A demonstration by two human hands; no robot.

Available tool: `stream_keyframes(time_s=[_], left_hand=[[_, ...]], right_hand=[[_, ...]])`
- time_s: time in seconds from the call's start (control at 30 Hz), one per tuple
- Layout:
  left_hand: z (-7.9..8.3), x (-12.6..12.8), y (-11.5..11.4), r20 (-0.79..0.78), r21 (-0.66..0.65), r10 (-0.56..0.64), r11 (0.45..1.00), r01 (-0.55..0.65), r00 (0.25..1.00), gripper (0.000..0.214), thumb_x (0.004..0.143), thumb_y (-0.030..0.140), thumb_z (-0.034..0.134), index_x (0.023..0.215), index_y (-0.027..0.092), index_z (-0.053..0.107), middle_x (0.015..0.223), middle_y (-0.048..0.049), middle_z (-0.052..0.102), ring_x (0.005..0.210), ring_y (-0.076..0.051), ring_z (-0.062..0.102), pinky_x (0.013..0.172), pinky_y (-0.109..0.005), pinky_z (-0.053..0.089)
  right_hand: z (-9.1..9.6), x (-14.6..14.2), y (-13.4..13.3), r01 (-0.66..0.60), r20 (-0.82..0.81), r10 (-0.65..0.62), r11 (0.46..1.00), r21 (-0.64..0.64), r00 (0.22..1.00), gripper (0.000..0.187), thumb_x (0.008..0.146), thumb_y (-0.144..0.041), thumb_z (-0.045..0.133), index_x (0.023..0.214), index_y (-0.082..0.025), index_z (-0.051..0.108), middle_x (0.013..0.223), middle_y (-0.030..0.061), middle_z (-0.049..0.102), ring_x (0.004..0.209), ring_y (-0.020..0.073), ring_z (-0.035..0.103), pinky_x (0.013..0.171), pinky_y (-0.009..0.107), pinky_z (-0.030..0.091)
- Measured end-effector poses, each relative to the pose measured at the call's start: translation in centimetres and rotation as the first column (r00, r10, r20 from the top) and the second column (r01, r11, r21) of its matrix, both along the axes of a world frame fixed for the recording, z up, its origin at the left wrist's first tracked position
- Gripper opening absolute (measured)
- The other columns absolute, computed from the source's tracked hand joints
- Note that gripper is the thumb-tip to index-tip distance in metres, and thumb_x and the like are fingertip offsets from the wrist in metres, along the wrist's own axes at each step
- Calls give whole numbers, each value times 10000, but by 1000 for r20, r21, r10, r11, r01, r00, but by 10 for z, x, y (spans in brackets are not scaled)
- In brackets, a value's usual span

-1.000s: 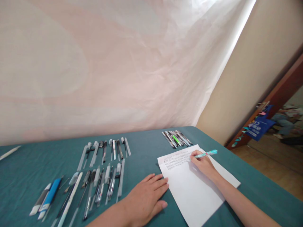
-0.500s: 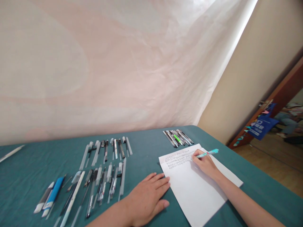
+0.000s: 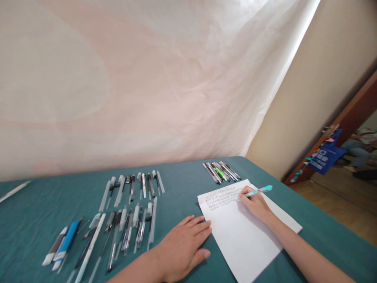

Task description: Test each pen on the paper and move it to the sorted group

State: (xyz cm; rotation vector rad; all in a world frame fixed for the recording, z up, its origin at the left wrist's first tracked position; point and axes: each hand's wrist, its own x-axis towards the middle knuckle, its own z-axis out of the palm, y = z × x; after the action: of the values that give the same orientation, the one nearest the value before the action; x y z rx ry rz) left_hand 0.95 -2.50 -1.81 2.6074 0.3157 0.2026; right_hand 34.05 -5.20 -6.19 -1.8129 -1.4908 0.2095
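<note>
My right hand (image 3: 255, 203) grips a turquoise pen (image 3: 259, 191) and rests on the upper part of a white sheet of paper (image 3: 246, 243). Several lines of small dark handwriting (image 3: 222, 199) run across the top of the sheet, left of the pen. The pen's tip is hidden behind my fingers. My left hand (image 3: 184, 247) lies flat on the green cloth with its fingers apart, its fingertips at the paper's left edge. Another sheet (image 3: 290, 224) shows from beneath at the right.
Two rows of pen parts, caps and clear barrels (image 3: 132, 184) lie left of my left hand. Blue and grey correction-pen-like items (image 3: 67, 241) sit at front left. Several refills or pens (image 3: 221, 173) form a bundle behind the paper. A person sits beyond the doorway at right.
</note>
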Motion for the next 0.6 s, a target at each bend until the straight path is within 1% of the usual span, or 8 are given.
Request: stream_keyframes(time_s=[0.17,0.43,0.6], left_hand=[[-1,0,1,13,-11,5,1000,-5,1000,502,881,439,306,1348,256,289,1402,-48,299,1286,-239,252,1067,-424,140],[1,-1,-1,-10,-4,11,1000,-11,1000,498,884,439,296,1347,257,289,1409,-44,284,1292,-238,238,1066,-419,138],[2,-1,-1,-17,-6,2,1000,-2,1000,500,885,446,284,1349,260,282,1407,-43,287,1288,-240,246,1066,-421,136]], right_hand=[[0,1,1,-1,3,1,1000,5,1000,108,695,-249,459,607,-196,494,534,-36,479,512,123,433,488,237,323],[-3,2,0,-2,1,2,1000,2,1000,101,694,-239,458,605,-195,478,518,-42,457,495,116,416,476,232,319],[-2,1,0,4,1,-4,1000,7,1000,112,710,-256,456,625,-193,495,540,-29,483,513,121,431,483,231,334]])
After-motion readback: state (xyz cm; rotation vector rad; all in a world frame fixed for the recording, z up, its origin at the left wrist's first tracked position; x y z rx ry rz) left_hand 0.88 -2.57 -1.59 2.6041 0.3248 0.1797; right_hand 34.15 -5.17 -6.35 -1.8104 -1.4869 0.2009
